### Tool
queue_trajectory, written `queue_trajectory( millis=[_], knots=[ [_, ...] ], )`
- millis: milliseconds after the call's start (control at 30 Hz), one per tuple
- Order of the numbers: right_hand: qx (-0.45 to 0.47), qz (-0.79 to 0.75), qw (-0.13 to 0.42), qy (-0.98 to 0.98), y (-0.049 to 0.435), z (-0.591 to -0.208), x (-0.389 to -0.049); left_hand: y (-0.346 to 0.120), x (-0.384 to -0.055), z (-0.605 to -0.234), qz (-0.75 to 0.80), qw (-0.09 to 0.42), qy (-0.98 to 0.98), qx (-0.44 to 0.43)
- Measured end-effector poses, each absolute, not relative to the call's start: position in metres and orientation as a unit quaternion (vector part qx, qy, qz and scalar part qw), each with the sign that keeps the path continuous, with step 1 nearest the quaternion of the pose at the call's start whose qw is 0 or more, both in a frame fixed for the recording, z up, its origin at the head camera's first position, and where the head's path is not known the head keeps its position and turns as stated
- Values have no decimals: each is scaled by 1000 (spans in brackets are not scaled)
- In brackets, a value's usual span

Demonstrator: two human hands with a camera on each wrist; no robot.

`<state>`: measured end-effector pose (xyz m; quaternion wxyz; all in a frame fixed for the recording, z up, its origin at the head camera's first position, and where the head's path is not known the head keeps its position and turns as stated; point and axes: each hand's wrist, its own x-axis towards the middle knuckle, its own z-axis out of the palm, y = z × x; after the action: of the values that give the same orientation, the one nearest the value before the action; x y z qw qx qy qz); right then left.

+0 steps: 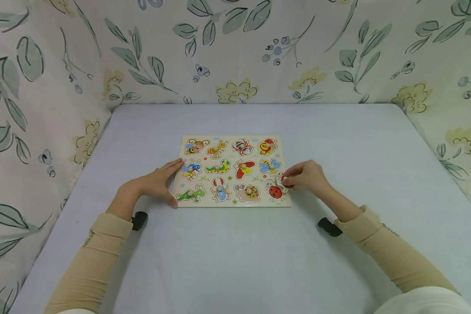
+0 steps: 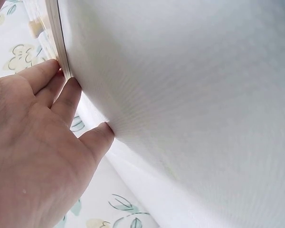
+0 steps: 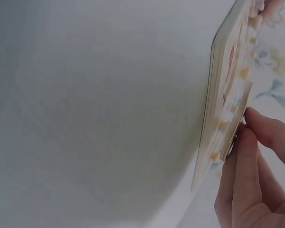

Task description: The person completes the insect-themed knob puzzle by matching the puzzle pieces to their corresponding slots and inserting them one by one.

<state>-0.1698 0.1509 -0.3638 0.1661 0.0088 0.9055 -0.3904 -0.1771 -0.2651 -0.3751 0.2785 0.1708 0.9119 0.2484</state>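
Note:
A wooden peg puzzle board (image 1: 204, 204) with insect pictures lies flat on the table. My right hand (image 1: 308, 176) pinches a ladybug puzzle piece (image 1: 280, 179) between thumb and fingers, over the board's right edge. Fingers cover part of that piece; in the right wrist view the piece (image 3: 237, 118) is tilted and raised off the board. Just below and left of it shows the printed ladybug spot (image 1: 275, 192). With fingers spread, my left hand (image 1: 155, 183) touches the board's left edge, its thumb by the near left corner.
Other knobbed pieces sit in the board, among them a snail (image 1: 248, 192), a stag beetle (image 1: 220, 190), a grasshopper (image 1: 191, 194) and a caterpillar (image 1: 217, 167). A white cloth covers the table (image 1: 227, 261). Floral fabric (image 1: 235, 52) hangs behind and at the sides.

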Motion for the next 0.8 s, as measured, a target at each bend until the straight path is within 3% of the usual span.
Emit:
queue_trajectory(
  millis=[800],
  knots=[
    [-42, -383, 182, 905, 132, -370, -161, -263, -177, -375, 243, 279, 914, 164]
  ],
)
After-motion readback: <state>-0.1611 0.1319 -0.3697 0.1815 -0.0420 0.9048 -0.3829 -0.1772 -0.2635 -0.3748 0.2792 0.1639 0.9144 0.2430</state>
